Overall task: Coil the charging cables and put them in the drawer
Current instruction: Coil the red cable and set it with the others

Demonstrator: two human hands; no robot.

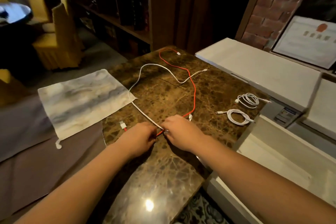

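Both hands, left (141, 137) and right (179, 131), meet pinching the long red cable (194, 94) and long white cable (143, 112) on the brown marble tabletop (163, 178); bookshelves (116, 5) behind.

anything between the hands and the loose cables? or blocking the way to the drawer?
Nothing between: both the left hand and right hand already have a grip on the white cable and red cable where they meet. The two cross farther back, so may snag. No drawer is visible, so that path can't be judged.

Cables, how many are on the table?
4. A red cable and a long white cable lie loose mid-table, both reaching the hands. Two coiled white cables sit at the right edge: far, near. More may be hidden.
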